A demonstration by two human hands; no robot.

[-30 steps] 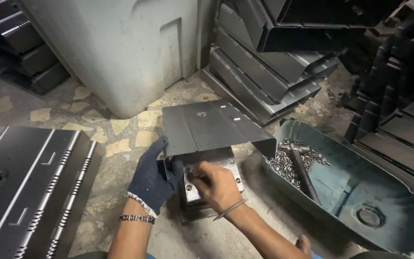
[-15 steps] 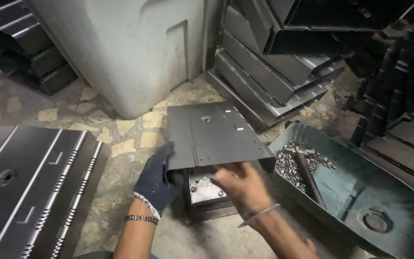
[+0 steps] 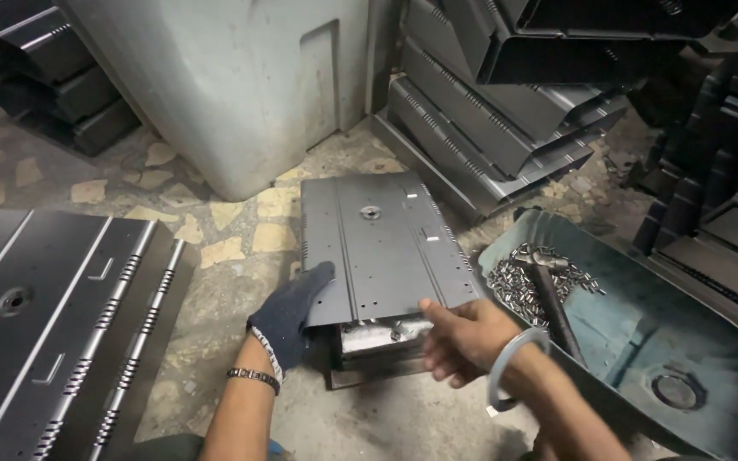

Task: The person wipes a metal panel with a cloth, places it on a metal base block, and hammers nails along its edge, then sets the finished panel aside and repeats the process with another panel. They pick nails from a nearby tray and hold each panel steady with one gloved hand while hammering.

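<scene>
Grey sheet-metal panel (image 3: 382,248) sits flat on the metal block (image 3: 377,337), gloved left hand (image 3: 288,312) fingers pressed on its near-left edge, bare right hand (image 3: 463,337), a second ago at the block, now off its near-right corner, fingers loosely spread, holding nothing, teal tray (image 3: 642,341) of fasteners right of it.

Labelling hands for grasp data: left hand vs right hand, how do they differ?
The left hand wears a dark glove; the right hand is bare. Left hand grips the grey metal panel's near-left edge; right hand touches its near-right corner, fingers loosely open. Both wear wrist bands.
</scene>
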